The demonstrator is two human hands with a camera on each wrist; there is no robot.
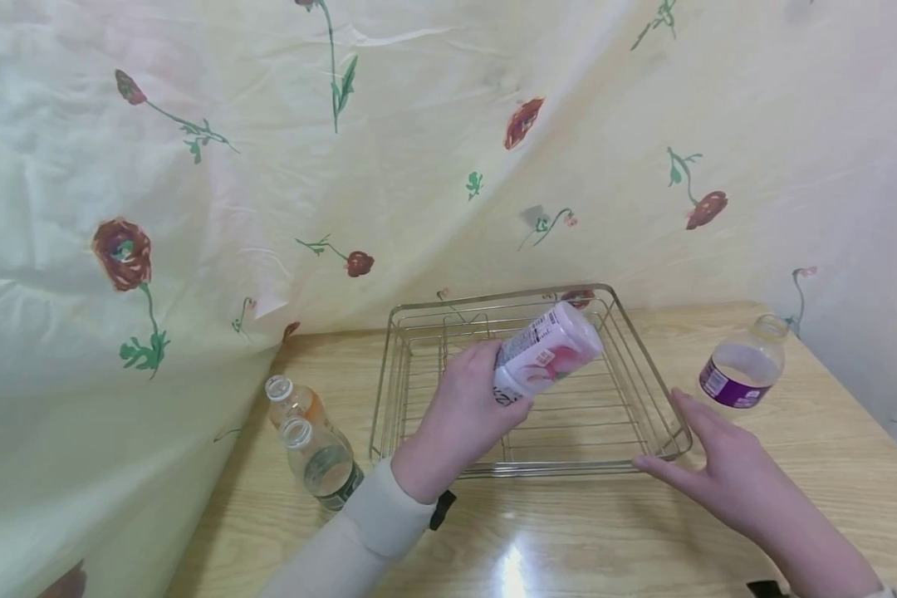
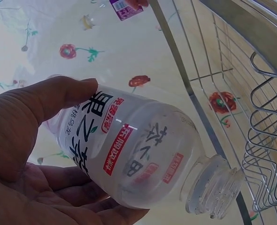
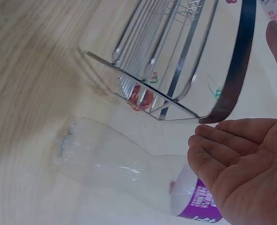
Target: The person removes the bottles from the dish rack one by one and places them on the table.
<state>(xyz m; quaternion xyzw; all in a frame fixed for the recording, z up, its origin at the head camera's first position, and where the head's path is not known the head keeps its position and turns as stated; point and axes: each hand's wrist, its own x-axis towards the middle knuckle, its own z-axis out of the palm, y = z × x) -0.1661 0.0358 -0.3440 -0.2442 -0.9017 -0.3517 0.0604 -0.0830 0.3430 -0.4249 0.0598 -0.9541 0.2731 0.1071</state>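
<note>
My left hand (image 1: 459, 419) grips an uncapped clear plastic drink bottle (image 1: 546, 353) with a pink peach print, held tilted above the wire basket (image 1: 568, 469). In the left wrist view, the thumb lies across its label (image 2: 115, 131) and the threaded mouth (image 2: 216, 187) points toward the basket's wires. My right hand (image 1: 740, 477) is at the basket's front right corner, thumb and fingers spread and straight. From the right wrist view, I cannot tell whether the fingertips touch the rim. Just beyond that hand is a clear bottle with a purple label (image 1: 740, 374).
Two uncapped clear bottles, one with an orange label (image 1: 299, 403) and one with a dark label (image 1: 329, 473), stand left of the basket. A flower-print cloth (image 1: 419, 166) hangs behind and to the left of the wooden table (image 1: 568, 540).
</note>
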